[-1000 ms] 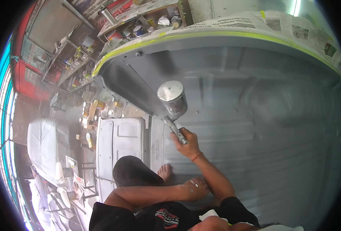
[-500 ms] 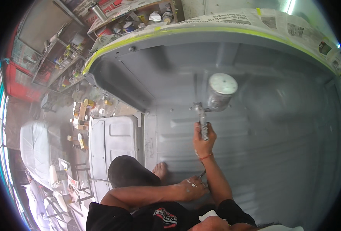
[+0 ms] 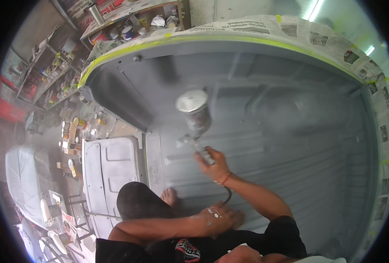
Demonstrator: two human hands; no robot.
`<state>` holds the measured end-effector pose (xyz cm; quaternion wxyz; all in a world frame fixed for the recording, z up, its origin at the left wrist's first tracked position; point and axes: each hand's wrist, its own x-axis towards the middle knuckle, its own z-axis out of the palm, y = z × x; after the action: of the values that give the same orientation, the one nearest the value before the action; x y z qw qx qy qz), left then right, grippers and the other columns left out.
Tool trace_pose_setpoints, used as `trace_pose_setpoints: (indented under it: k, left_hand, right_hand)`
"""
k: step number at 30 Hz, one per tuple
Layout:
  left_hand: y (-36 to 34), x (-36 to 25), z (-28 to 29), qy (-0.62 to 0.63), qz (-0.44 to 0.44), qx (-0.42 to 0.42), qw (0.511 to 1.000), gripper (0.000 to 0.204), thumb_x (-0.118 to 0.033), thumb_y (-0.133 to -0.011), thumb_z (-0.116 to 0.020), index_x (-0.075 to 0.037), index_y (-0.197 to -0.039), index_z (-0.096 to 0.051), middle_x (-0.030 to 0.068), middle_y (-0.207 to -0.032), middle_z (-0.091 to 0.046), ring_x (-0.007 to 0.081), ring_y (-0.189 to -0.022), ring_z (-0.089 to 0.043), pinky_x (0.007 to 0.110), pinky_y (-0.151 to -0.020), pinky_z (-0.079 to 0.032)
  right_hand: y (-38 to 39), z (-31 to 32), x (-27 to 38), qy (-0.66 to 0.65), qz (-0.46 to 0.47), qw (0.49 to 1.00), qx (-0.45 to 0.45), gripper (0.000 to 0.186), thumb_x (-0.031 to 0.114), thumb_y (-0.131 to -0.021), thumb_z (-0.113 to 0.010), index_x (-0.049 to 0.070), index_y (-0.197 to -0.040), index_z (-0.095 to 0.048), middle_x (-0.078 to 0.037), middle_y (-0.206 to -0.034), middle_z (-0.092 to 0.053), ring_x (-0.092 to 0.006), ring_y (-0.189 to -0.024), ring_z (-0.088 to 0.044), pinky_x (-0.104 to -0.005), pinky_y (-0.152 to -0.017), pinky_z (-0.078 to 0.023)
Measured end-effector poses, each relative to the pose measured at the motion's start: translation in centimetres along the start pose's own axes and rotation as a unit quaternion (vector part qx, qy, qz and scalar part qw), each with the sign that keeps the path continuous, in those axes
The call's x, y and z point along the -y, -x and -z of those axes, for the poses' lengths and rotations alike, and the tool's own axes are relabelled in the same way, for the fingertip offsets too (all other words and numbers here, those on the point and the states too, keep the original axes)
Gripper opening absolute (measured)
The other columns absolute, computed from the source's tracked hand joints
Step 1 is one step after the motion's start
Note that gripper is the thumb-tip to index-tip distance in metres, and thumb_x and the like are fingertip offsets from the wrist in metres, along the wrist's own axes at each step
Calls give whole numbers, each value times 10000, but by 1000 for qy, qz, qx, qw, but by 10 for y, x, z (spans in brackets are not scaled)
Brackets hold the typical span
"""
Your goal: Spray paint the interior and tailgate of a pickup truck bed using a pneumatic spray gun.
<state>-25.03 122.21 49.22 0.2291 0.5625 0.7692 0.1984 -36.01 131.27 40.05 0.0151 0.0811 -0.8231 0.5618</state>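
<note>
My right hand (image 3: 214, 164) is closed round the handle of a metal spray gun (image 3: 188, 142). A silvery paint cup (image 3: 193, 104) sits on the gun, its round lid facing up. From the handle a dark air hose (image 3: 228, 195) curves down to my left hand (image 3: 220, 219), which is closed on it near my lap; its fingers are blurred. Around the gun spreads a grey ribbed vehicle bed (image 3: 264, 162), with raised side walls. The gun hangs above the bed floor, left of its middle, apart from the walls.
Yellow tape (image 3: 159, 40) and newspaper masking (image 3: 291, 28) run along the bed's rim. At left, a grey tailgate panel (image 3: 115, 162) lies beyond the bed edge. Paint cans (image 3: 79, 123), cluttered shelves (image 3: 49, 81) and a covered object (image 3: 25, 175) stand farther left.
My right hand has swung the spray gun to the left, tilting it. My left hand stays low by my lap with the hose. The whole view has shifted a little.
</note>
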Motion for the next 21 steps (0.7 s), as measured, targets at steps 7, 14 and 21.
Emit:
trace_pose_setpoints:
  k: [7,14,21]
  left_hand:
    - [-19,2,37,90,104,147,979,459,-265,-856,-653,-42,-1241,-540,145,-1072,-686,335,-1033,-674,443,-965,-501]
    - [-4,41,-2,34,260,31,965,366,-273,-922,-587,-29,-1192,-627,192,-1168,-639,344,-1140,-607,490,-1011,-457]
    - [53,36,-142,126,410,253,867,445,-343,-994,-460,13,-1215,-612,237,-1098,-649,393,-1089,-611,484,-1028,-428]
  right_hand:
    - [4,24,-10,-24,41,999,6,276,256,-923,-691,9,-819,-626,-135,-633,-616,-175,-572,-603,-341,-547,-471]
    - [21,137,-87,2,-91,980,-176,323,302,-939,-674,-18,-892,-670,-116,-701,-671,-206,-641,-658,-356,-589,-489]
    - [37,224,-162,-32,-153,906,-394,279,253,-961,-659,-24,-929,-669,-78,-796,-675,-162,-718,-606,-324,-663,-483]
